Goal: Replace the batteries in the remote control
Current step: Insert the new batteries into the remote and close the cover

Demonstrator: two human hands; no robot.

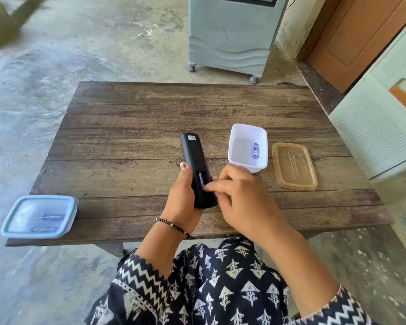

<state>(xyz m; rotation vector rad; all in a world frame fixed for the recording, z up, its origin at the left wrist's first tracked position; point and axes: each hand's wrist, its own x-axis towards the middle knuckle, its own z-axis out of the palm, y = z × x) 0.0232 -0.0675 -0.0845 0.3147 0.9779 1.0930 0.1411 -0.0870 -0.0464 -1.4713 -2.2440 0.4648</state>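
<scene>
My left hand (182, 195) grips a black remote control (193, 153) back side up over the wooden table (150, 109). Its battery bay is uncovered and a purple battery (201, 180) lies inside. My right hand (239, 195) reaches across, with fingertips touching the lower end of that battery. A white open container (237, 141) to the right holds one blue-and-white battery (256, 150). At the table's front left corner, a lidded light-blue container (40, 215) has batteries visible through its lid.
A translucent tan lid (293, 166) lies right of the white container. Beyond the table stands a grey wheeled cooler (232, 34). A pale green cabinet (384, 123) is on the right, next to a wooden door (356, 36). My patterned clothing fills the foreground.
</scene>
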